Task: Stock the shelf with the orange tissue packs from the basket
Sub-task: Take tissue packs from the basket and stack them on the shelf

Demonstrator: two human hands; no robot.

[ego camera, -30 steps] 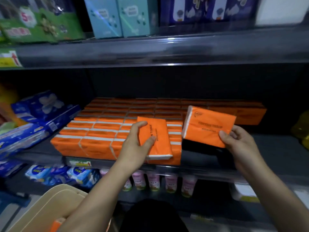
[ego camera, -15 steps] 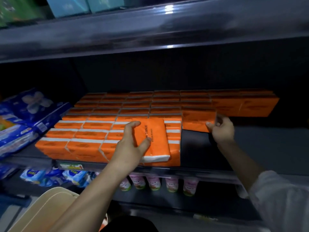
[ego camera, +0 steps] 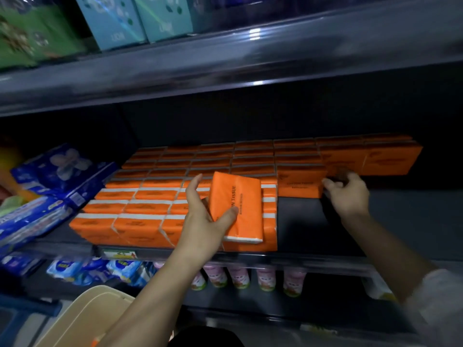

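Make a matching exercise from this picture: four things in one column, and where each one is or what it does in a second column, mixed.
Things:
1. left hand
2. right hand
3. pink bottles
4. teal boxes

Places or states:
A. one shelf above the orange rows
B. holds an orange tissue pack over the front rows
C. one shelf below the orange rows
D. touches the right side of a shelved pack

Pairs: 1-B; 2-D; 3-C; 4-A

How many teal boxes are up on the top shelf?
2. One teal box stands left, the other right beside it, both on the top shelf. More may hide behind them.
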